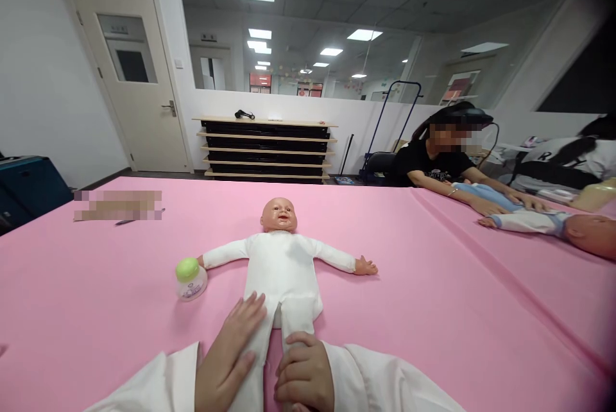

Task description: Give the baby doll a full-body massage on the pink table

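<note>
A baby doll with a white cloth body lies face up on the pink-covered table, head away from me and arms spread. My left hand rests on the upper part of the leg at the left, its fingers stretched out flat. Around the other leg, lower down, the fingers of my right hand are curled. Part of that leg is hidden under the hand. Beside the doll's hand on the left stands a small clear jar with a green lid.
Pink cloth covers the table. A pen-like item lies at the back left by a blurred patch. On the right, a person in black has both hands on another doll. A wooden-shelved rack stands behind.
</note>
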Demonstrator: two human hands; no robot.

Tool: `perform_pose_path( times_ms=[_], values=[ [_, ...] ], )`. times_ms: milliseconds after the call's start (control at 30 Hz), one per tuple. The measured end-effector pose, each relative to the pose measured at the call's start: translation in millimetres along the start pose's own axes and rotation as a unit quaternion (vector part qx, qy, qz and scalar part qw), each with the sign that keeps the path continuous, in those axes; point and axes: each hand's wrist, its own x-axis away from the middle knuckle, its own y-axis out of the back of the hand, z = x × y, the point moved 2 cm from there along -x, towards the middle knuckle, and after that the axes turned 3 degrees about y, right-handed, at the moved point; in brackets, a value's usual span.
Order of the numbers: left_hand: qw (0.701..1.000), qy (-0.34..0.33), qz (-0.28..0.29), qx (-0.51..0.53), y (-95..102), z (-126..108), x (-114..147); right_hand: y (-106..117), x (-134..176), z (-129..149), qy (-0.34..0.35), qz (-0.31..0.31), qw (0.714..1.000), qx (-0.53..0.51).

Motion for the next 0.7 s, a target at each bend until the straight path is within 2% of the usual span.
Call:
perform_pose_path(
  times_ms=[33, 100, 233, 367, 467, 567, 700],
  values=[
    [1.0, 0.029, -0.006, -0.006, 0.7, 1, -2, 0, 0, 0, 0.004, -0.003, 1.0, 0.0],
    [0.998, 0.054, 0.021, -0.02, 0.1, 3, -7, 0, 0, -1, 0.004, -0.006, 1.0, 0.003],
    [0.992, 0.025, 0.107, -0.059, -1.6, -1, -16, -2, 1, -2, -0.002, 0.005, 1.0, 0.007],
    [0.987, -0.057, 0.103, -0.113, -2.8, -8, -13, -5, 2, -3, 0.0, 0.017, 1.0, 0.002],
    [0.975, -0.151, 0.091, -0.139, -6.1, -10, -9, -4, 1, -3, 0.015, -0.013, 1.0, 0.007],
    [0.951, -0.228, 0.098, -0.183, -10.1, -10, -8, 0, -3, 0, 0.001, -0.026, 1.0, 0.011],
    [0.918, -0.3, 0.09, -0.244, -14.1, -14, -11, 4, -9, 3, -0.006, -0.05, 0.998, 0.027]
  ],
)
